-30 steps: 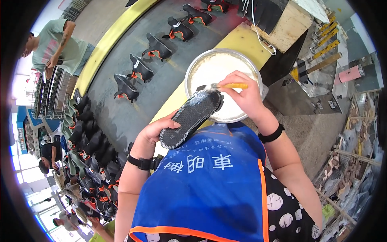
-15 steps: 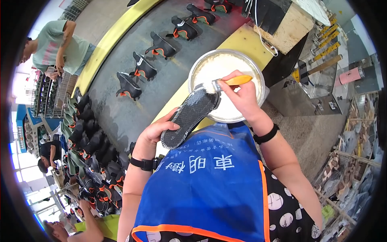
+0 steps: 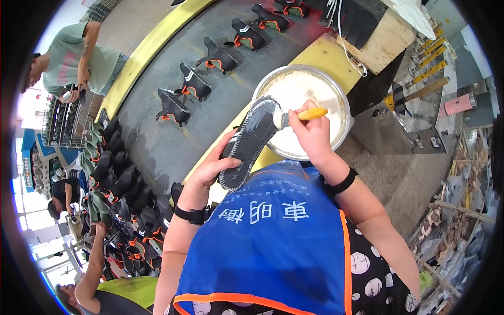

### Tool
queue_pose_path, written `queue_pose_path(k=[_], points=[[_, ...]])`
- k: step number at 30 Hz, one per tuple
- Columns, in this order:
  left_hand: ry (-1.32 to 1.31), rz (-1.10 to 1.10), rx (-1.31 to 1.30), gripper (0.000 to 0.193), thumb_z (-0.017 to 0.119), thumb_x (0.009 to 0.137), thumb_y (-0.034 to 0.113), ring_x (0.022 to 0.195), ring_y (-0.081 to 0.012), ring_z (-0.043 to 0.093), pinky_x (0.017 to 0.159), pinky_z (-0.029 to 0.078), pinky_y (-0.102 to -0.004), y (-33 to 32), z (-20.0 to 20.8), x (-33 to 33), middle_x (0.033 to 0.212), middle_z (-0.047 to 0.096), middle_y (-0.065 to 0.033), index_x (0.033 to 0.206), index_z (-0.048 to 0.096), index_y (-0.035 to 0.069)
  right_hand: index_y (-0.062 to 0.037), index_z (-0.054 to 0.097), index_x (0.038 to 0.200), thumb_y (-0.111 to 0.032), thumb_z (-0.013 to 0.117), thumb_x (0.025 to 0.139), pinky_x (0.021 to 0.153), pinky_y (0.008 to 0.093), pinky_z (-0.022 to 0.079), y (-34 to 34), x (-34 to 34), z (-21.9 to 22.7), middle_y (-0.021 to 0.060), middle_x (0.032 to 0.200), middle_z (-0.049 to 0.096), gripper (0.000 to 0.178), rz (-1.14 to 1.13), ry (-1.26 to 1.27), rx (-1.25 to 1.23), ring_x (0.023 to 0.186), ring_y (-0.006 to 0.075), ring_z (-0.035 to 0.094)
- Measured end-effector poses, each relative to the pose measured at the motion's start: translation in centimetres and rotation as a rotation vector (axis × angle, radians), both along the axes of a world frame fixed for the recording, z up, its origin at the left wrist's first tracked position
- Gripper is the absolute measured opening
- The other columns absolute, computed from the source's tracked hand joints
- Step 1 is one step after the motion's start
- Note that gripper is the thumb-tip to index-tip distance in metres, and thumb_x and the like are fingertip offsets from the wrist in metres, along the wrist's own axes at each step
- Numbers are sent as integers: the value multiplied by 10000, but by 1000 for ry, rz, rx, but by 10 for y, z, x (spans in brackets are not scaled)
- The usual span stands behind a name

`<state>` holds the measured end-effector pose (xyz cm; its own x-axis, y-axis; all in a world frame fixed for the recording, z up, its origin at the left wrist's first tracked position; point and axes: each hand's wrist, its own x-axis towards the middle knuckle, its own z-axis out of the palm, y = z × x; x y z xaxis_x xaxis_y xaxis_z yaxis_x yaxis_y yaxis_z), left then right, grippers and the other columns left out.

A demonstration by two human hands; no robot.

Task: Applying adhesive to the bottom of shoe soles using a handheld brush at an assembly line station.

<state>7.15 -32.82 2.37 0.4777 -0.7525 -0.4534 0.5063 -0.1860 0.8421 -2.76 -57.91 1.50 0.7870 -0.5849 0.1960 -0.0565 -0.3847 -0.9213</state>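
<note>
Gripping a black, white-stitched shoe (image 3: 251, 142), the left hand (image 3: 212, 167) sat at left. The right hand (image 3: 314, 137) clasped a yellow-handled brush (image 3: 311, 114), pale bristles (image 3: 277, 120) at the shoe's right edge.

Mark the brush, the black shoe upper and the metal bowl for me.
Brush (image 3: 313, 114), head view: on the yellow handle.
Black shoe upper (image 3: 252, 142), head view: on the stitched underside.
Metal bowl (image 3: 344, 111), head view: on the rim's right side.
</note>
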Motion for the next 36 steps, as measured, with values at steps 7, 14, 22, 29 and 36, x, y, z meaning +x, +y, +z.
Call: queue_pose_path(k=[7,14,22,29,36], points=[[-116,24,36,858,684,732,58,1256,-212,499,1076,370,-329,-3,3,-5,1374,505,-105,1515,333,68,-32,537,791,-137,681,889,543,302,440,19,-10,7,49,621,568,203,125,52,206,564,124,547],[-263,-79,9,870,701,723,74,1262,-216,497,1082,367,-337,-2,5,-3,1380,504,-118,1515,339,74,-38,559,825,-168,689,882,569,329,474,-38,21,-1,84,654,613,192,21,55,-217,584,212,621],[143,5,-76,865,614,723,65,1295,-195,491,1100,362,-293,11,-9,-5,1417,495,-128,1523,290,25,-30,571,827,-136,696,905,547,271,442,-24,24,17,57,660,598,182,181,-226,-93,589,105,571],[140,52,-83,871,607,730,62,1312,-195,473,1098,370,-297,26,-14,-1,1435,480,-121,1533,271,30,-29,529,782,-63,658,881,526,249,395,-9,16,4,33,630,550,166,332,-18,177,560,76,500],[120,125,-82,803,630,796,100,1253,-201,499,1041,422,-326,39,-14,-1,1380,506,-119,1525,297,54,-32,507,771,-82,685,885,521,276,408,13,32,1,41,648,568,218,279,40,65,545,107,511]])
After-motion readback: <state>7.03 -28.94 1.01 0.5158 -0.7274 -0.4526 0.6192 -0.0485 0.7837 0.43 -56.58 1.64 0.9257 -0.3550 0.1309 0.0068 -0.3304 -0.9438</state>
